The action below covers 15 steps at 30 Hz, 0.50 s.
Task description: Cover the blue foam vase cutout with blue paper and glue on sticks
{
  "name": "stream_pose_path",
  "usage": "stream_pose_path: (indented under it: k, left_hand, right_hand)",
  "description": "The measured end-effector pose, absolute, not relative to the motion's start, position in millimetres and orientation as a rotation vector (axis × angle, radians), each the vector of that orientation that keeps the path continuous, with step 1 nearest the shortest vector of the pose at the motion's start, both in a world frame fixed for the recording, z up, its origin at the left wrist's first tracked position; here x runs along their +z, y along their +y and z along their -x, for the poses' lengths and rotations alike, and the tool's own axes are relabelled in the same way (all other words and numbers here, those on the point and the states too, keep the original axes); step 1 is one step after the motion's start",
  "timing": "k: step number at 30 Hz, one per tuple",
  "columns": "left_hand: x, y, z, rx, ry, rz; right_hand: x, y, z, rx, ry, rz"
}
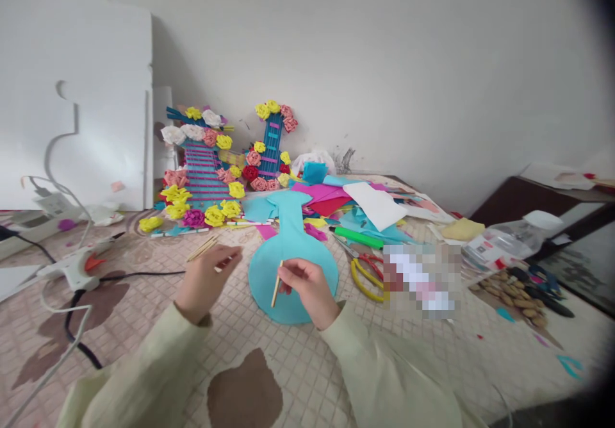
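Note:
My right hand [307, 287] is closed in a pinch on a short wooden stick [277, 283], held upright over a light blue guitar-shaped felt cutout [288, 248] lying flat on the patterned cloth. My left hand [204, 280] is closed round a bundle of thin wooden sticks [205, 246] that point up and to the right. Both sleeves are pale green. Behind the cutout stand two blue stick-built craft pieces [204, 172] decorated with yellow, pink, white and red paper roses.
A white glue gun [77, 268] with cables lies at the left. Loose coloured felt sheets [336, 197], a green marker [358, 237] and yellow-handled scissors [365, 274] lie right of the cutout. Further right are a plastic bottle [509, 239] and nuts [516, 296]. A white board leans at the back left.

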<state>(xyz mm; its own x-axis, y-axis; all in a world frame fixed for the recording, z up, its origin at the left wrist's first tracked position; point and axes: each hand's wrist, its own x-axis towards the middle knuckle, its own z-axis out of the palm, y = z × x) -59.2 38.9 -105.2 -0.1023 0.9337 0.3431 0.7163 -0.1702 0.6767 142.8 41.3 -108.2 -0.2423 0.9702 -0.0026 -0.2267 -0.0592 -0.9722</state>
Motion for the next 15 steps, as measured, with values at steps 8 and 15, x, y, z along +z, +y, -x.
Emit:
stream_pose_path:
  k: [8,15]
  left_hand:
    - [-115,66,120,0.913,2.180,-1.926]
    - [-97,32,59,0.986,1.855,-2.015]
  right_hand:
    - [-113,46,-145,1.483,-1.227,0.926]
    - [-112,45,-145,1.494,-1.310,0.914]
